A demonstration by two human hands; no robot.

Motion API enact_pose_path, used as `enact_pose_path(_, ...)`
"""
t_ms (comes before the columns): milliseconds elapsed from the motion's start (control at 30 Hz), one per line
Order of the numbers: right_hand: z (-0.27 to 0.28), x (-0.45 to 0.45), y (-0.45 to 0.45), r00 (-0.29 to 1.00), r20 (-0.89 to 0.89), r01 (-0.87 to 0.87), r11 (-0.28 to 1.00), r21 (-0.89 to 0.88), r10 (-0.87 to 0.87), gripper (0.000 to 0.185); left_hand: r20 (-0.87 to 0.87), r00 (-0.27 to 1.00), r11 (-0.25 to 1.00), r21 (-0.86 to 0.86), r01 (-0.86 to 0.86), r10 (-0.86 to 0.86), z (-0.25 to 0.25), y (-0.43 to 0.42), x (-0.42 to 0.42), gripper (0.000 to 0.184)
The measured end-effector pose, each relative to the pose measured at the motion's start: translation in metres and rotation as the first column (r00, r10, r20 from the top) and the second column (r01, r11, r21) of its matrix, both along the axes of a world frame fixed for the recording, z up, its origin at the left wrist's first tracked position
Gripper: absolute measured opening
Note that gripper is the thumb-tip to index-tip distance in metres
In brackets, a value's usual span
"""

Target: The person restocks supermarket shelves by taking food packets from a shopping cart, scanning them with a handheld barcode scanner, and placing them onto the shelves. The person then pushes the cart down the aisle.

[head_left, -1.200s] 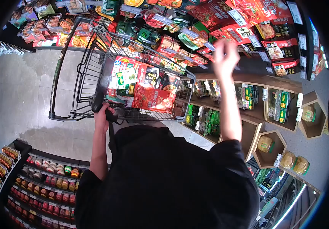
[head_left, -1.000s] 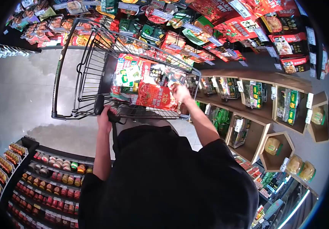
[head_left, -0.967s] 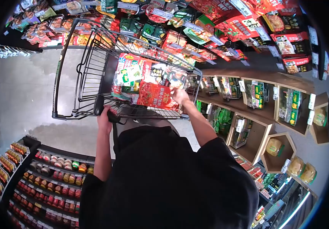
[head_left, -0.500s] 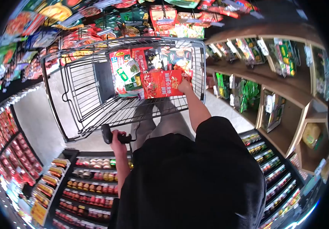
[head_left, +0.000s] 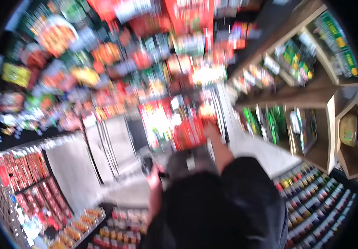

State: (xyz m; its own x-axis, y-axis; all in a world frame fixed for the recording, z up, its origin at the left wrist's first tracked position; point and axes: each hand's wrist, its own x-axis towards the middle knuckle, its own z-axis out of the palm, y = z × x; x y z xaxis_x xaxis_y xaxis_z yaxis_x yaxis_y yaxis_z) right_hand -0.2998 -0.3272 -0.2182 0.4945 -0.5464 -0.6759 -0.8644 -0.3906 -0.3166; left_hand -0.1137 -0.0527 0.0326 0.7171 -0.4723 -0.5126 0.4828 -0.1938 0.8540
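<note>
Motion blurs the view. My right hand [head_left: 211,132] grips the right edge of a red seasoning packet [head_left: 188,135] with Chinese lettering, above the contents of a black wire shopping cart [head_left: 224,118]. Behind it lie other packets, among them a red and white one [head_left: 156,118]. My left hand [head_left: 155,171] is closed round a black handheld scanner [head_left: 147,164], low on the near side of the cart. The fingers of both hands are smeared.
Racks of colourful food packets [head_left: 104,54] run along the far side. Wooden shelves [head_left: 287,93] with green packets stand on the right. Rows of jars [head_left: 311,203] are at lower right, and red packs [head_left: 29,174] fill shelving on the left.
The view has tilted up and turned, so the cart and both hands appear lower and more of the far racks shows. Both hands keep hold of the packet and scanner.
</note>
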Motion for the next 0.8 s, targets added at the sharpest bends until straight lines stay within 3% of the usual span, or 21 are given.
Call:
enact_pose_path(67, 0.020, 0.001, 0.002, 0.996, 0.030, 0.083, 0.996, -0.015, -0.082, 0.036, -0.001, 0.999, 0.996, 0.078, 0.035, -0.035, 0.006, -0.009, -0.002, 0.004)
enact_pose_path(100, 0.036, 0.001, 0.005, 0.991, 0.042, 0.129, 0.992, 0.011, -0.130, 0.040, -0.039, 0.998, 0.998, 0.026, -0.050, 0.051, -0.016, -0.003, -0.001, 0.007)
enact_pose_path(133, -0.047, 0.000, 0.011, 0.991, 0.067, -0.115, 0.993, 0.023, 0.113, 0.034, -0.054, 0.998, 0.997, 0.068, -0.021, 0.025, -0.006, -0.012, -0.001, 0.008)
enact_pose_path(167, -0.016, 0.011, 0.011, 0.964, 0.148, 0.206, 0.973, 0.102, -0.219, 0.032, -0.071, 0.997, 0.993, 0.116, 0.006, 0.003, 0.004, -0.017, 0.001, 0.009)
enact_pose_path(200, 0.019, 0.014, 0.013, 0.828, 0.196, 0.487, 0.847, 0.213, -0.525, 0.031, -0.057, 0.998, 0.997, 0.076, 0.021, -0.016, 0.007, -0.023, 0.004, 0.008)
enact_pose_path(267, 0.068, 0.025, 0.012, 0.789, 0.307, 0.483, 0.846, 0.227, -0.533, 0.030, -0.056, 0.998, 0.999, 0.038, -0.004, 0.006, 0.010, -0.033, 0.002, 0.007)
enact_pose_path(333, 0.072, 0.032, 0.016, 0.725, 0.477, 0.455, 0.865, 0.210, -0.497, 0.026, -0.041, 0.999, 1.000, 0.017, -0.003, 0.004, 0.015, -0.042, -0.001, 0.006)
enact_pose_path(367, 0.073, 0.033, 0.016, 0.730, 0.481, 0.445, 0.872, 0.205, -0.485, 0.026, -0.037, 0.999, 1.000, 0.017, 0.014, -0.013, 0.019, -0.045, -0.005, 0.005)
enact_pose_path(400, 0.087, 0.037, 0.017, 0.699, 0.504, 0.401, 0.861, 0.313, -0.508, 0.033, -0.040, 0.999, 1.000, -0.001, 0.001, -0.001, 0.021, -0.048, -0.008, 0.008)
enact_pose_path(433, 0.108, 0.042, 0.018, 0.666, 0.521, 0.350, 0.840, 0.415, -0.535, 0.040, -0.041, 0.999, 1.000, -0.006, 0.017, -0.017, 0.021, -0.049, -0.010, 0.012)
enact_pose_path(500, 0.174, 0.050, 0.022, 0.651, 0.557, 0.331, 0.853, 0.403, -0.515, 0.033, 0.057, 0.992, 0.993, -0.028, 0.115, -0.114, 0.028, -0.055, -0.011, 0.012)
enact_pose_path(533, 0.204, 0.053, 0.024, 0.630, 0.593, 0.318, 0.863, 0.392, -0.501, 0.027, 0.126, 0.985, 0.991, 0.070, 0.112, -0.121, 0.038, -0.062, -0.015, 0.015)
enact_pose_path(567, 0.222, 0.054, 0.026, 0.631, 0.598, 0.315, 0.868, 0.385, -0.494, 0.027, 0.127, 0.985, 0.992, 0.062, 0.109, -0.116, 0.055, -0.068, -0.019, 0.015)
enact_pose_path(633, 0.257, 0.056, 0.028, 0.353, 0.526, 0.255, 0.620, 0.742, -0.774, 0.019, 0.410, 0.883, 0.974, 0.114, 0.198, -0.228, 0.086, -0.074, -0.021, 0.025)
enact_pose_path(667, 0.305, 0.056, 0.029, 0.147, 0.367, 0.145, 0.387, 0.911, -0.919, 0.013, 0.464, 0.846, 0.965, 0.153, 0.214, -0.261, 0.060, -0.063, -0.008, 0.035)
enact_pose_path(700, 0.329, 0.053, 0.024, 0.141, 0.372, 0.146, 0.391, 0.909, -0.917, 0.013, 0.471, 0.851, 0.972, 0.070, 0.226, -0.232, 0.050, -0.057, -0.004, 0.040)
enact_pose_path(767, 0.364, 0.047, 0.018, 0.071, 0.260, -0.052, 0.257, 0.965, -0.963, 0.014, 0.655, 0.689, 0.942, 0.114, 0.317, -0.311, 0.104, -0.062, -0.009, 0.036)
enact_pose_path(800, 0.382, 0.045, 0.017, 0.064, 0.263, -0.052, 0.260, 0.964, -0.963, 0.014, 0.657, 0.686, 0.940, 0.111, 0.323, -0.313, 0.118, -0.064, -0.014, 0.036)
